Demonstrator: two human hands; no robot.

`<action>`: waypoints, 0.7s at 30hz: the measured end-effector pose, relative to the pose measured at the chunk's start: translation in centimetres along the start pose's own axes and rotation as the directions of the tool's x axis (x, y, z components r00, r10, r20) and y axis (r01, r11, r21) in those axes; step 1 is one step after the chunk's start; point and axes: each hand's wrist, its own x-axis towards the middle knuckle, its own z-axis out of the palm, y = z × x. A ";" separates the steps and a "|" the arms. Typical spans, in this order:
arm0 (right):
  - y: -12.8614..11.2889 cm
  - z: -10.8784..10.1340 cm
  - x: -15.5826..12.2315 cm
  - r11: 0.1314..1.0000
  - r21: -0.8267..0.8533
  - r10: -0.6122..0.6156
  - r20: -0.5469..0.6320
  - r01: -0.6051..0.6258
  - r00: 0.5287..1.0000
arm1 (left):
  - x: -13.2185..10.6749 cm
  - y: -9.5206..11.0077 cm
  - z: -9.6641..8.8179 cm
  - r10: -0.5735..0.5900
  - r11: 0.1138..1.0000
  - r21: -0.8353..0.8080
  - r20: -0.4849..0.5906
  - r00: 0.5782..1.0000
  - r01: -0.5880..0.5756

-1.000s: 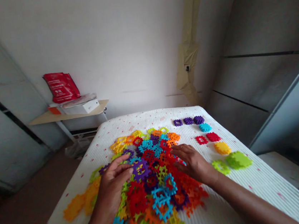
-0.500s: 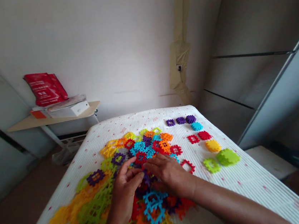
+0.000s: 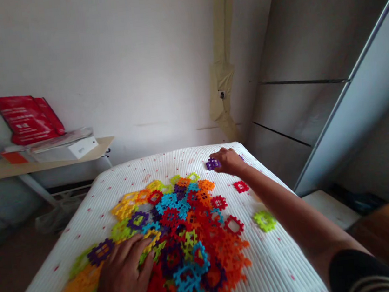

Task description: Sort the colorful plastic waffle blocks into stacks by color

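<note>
A big pile of flat plastic interlocking tiles (image 3: 185, 217) in several colours covers the middle of a white mattress (image 3: 292, 266). My left hand (image 3: 121, 276) lies flat and open on the pile's near left part, fingers spread over yellow and green pieces. My right hand (image 3: 227, 160) is stretched out to the far right corner, fingers closed around a purple tile (image 3: 212, 164). A red tile (image 3: 241, 186) and a light green tile (image 3: 265, 220) lie apart on the right, partly beside my forearm.
A low shelf (image 3: 41, 158) by the left wall carries a red bag (image 3: 28, 119) and a white box (image 3: 72, 149). A grey cabinet (image 3: 331, 88) stands to the right of the mattress. Brown floor shows at the left.
My right hand left the middle of the pile and reached to the far right corner with a purple tile. My left hand slid back to the near left. The camera turned right.
</note>
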 end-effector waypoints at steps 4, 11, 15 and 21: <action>5.3 1.8 2.9 0.984 -0.085 0.167 0.132 -0.156 0.977 | -0.8 -2.3 1.8 0.048 0.977 0.206 0.080 0.996 -0.064; 7.4 5.0 4.7 0.974 -0.114 0.220 0.264 -0.196 0.939 | -1.1 -3.0 2.8 0.030 0.974 0.219 0.099 0.995 -0.052; 7.6 5.7 5.2 0.974 -0.112 0.221 0.298 -0.196 0.929 | -1.2 -3.4 2.9 0.024 0.974 0.220 0.099 0.995 -0.046; 7.8 6.5 5.8 0.972 -0.119 0.232 0.319 -0.204 0.919 | -1.3 -3.4 3.0 0.028 0.974 0.223 0.096 0.995 -0.049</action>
